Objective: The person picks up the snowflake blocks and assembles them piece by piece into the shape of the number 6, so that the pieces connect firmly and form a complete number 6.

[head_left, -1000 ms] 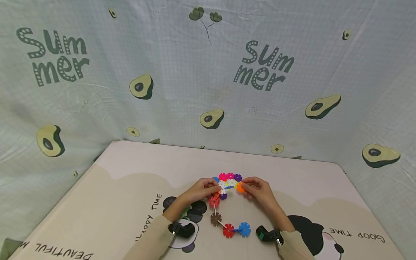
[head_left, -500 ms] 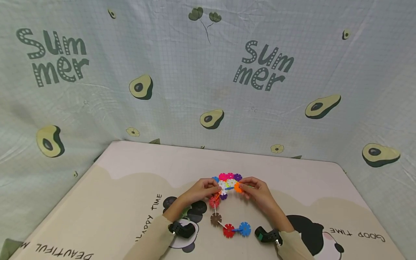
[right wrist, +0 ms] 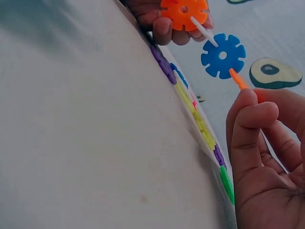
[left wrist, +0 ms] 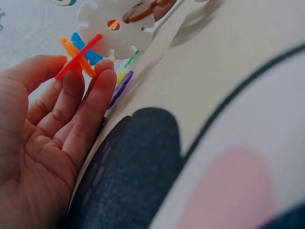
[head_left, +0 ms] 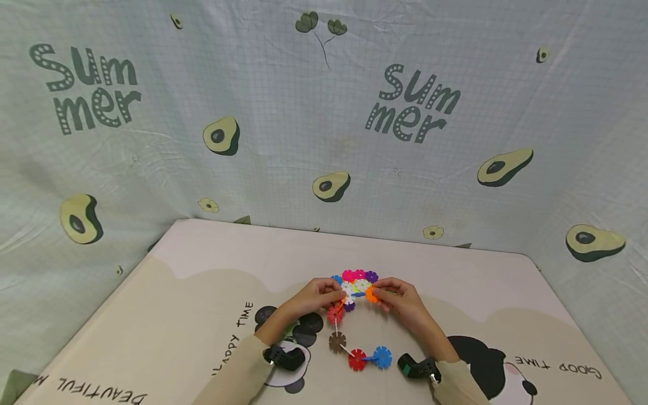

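My left hand [head_left: 316, 295] pinches an orange snowflake disc [left wrist: 78, 57] in a linked chain; a red disc [left wrist: 90, 47] crosses it edge-on. Fingers and thumb of my right hand [head_left: 402, 301] pinch another orange snowflake disc [right wrist: 238, 78], whose edge meets the blue disc [right wrist: 223, 56] in the right wrist view. A white disc [right wrist: 205, 31], seen edge-on, links that blue disc to the left-hand orange disc. From my left hand the chain runs toward me through a light red disc [head_left: 335, 314], a brown disc [head_left: 337, 341] and a red disc [head_left: 356, 360] to a blue end disc.
Just beyond the hands lies a cluster of loose discs, among them pink [head_left: 347, 275], purple [head_left: 372, 277] and white [head_left: 361, 286] ones. The table [head_left: 202, 315] has a printed cover with panda pictures and lettering. A patterned cloth [head_left: 273, 146] hangs behind its far edge.
My right hand has moved slightly left with its orange disc, closer to the edge-on blue disc. The left hand and the chain's near end stay almost in place.
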The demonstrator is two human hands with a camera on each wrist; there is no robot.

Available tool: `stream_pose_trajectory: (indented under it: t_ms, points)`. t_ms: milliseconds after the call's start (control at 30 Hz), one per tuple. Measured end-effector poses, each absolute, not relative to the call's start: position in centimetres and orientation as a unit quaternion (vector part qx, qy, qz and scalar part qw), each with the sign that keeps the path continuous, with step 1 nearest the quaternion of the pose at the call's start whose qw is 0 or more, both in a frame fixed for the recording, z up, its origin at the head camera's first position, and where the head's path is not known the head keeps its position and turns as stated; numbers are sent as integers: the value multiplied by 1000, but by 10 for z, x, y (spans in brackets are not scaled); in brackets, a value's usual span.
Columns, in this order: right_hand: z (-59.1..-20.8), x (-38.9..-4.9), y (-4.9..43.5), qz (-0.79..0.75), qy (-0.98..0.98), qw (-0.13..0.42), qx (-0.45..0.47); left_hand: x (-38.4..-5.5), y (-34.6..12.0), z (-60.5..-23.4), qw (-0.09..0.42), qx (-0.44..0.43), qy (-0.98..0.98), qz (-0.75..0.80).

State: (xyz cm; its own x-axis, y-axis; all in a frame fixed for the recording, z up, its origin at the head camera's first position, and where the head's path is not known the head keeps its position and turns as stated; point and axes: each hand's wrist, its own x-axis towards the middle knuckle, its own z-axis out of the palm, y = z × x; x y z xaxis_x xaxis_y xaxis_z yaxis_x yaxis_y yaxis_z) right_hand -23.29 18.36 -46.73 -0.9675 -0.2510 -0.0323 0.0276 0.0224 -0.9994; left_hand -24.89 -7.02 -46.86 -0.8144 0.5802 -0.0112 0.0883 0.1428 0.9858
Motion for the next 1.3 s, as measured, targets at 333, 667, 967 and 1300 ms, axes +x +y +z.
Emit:
stream_pose_trajectory:
  t_ms: [333,667,967,1300]
  points:
    - [-469,-233,182,-675,722,112,-103,-249,-70,-469,195,254,740,592]
    - [-470,-233,184,-663,723,108,-160,-249,-71,-471,190,289,729,590]
    - [-467,-234,181,-635,747,92,-174,-249,-69,-470,201,274,734,588]
    - [-468,-234,178,-686,714,96,-102,-249,-69,-470,204,261,735,591]
